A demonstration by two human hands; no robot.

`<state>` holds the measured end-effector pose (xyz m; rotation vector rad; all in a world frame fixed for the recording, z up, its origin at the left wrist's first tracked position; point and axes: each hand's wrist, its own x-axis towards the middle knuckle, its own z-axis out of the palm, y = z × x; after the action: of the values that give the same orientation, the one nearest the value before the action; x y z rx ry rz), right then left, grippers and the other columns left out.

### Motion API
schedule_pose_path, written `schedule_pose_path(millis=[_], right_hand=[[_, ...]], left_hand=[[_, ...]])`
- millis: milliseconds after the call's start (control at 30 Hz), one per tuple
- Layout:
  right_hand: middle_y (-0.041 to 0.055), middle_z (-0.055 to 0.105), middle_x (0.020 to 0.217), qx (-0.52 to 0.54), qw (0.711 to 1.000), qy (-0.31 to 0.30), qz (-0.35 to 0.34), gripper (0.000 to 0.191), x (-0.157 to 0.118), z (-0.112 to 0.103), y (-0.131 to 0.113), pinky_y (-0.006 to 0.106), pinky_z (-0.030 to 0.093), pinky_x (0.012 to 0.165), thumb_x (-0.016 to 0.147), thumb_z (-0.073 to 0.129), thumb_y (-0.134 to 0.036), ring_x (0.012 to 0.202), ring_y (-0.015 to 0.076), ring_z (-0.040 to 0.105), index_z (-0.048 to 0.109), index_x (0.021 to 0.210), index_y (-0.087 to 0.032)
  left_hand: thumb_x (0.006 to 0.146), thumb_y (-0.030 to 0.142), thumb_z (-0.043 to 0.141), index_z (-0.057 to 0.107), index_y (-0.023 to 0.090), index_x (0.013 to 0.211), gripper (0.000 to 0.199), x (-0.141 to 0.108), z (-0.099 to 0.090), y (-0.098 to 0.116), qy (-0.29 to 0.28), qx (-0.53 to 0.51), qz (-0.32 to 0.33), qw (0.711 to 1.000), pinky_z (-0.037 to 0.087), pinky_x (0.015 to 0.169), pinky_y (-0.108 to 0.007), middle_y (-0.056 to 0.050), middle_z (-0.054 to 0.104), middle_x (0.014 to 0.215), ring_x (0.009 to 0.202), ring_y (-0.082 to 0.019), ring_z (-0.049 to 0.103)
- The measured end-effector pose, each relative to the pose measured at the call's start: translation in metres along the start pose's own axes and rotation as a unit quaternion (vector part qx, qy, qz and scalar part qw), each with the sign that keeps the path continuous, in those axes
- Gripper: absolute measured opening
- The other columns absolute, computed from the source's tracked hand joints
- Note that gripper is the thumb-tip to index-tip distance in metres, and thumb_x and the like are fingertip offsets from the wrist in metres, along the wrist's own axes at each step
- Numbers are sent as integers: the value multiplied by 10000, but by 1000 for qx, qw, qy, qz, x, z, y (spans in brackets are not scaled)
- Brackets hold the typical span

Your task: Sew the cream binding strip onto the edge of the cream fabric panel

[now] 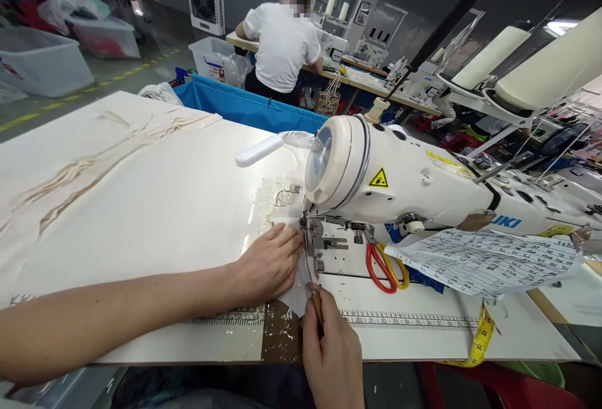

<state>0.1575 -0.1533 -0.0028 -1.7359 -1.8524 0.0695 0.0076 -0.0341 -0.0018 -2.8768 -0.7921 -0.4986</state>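
Observation:
My left hand (pixel 273 261) lies on a piece of white fabric (pixel 296 301), fingers stretched out flat close to the presser foot (pixel 305 221). My right hand (pixel 332 349) is closed around the wooden handle of an awl (pixel 316 302). The awl's thin metal shaft points up along the fabric's right edge toward the needle area; its tip is hard to make out. Over both hands stands the white sewing machine (pixel 390 170). Part of the fabric is hidden under my left hand.
Red-and-yellow-handled scissors (pixel 383 269) lie right of the needle plate. A written sheet (pixel 489 258) hangs against the machine. A yellow tape measure (pixel 482 337) drapes over the front edge. Cream fabric strips (pixel 94 174) lie left. Beyond a blue cloth bin (pixel 254 105) sits a person (pixel 286 45).

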Motion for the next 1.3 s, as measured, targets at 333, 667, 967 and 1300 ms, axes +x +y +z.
schedule_pose_path(millis=[333,667,967,1300], right_hand=[[130,761,1070,88,981,-4,171,409,-26,-10,25,231,558,547,997,399,-445,941,242,744,658,1171,-181],[134,766,974,100,978,24,179,466,-27,-8,27,244,560,552,982,412,-510,749,219,736,689,1139,-171],[131,756,1073,110,975,8,194,460,-29,-10,27,225,512,464,979,417,-509,767,217,738,678,1164,-178],[130,747,1111,123,972,15,199,433,-30,-9,28,228,542,508,979,435,-481,874,233,737,677,1174,-180]], left_hand=[[936,297,476,611,19,1214,415,-1,-7,6,-13,-16,-6,1000,323,1110,-463,-196,609,1264,1207,-306,512],[923,255,449,555,-12,1284,461,-2,-7,7,-52,6,8,999,324,1102,-462,-219,564,1344,1225,-318,508],[933,298,472,550,-17,1297,487,-4,-4,8,-50,-11,2,999,309,1118,-465,-232,539,1375,1272,-328,484],[939,299,451,552,3,1300,478,-4,-5,7,-49,-15,1,999,326,1100,-459,-219,545,1374,1270,-323,486]])
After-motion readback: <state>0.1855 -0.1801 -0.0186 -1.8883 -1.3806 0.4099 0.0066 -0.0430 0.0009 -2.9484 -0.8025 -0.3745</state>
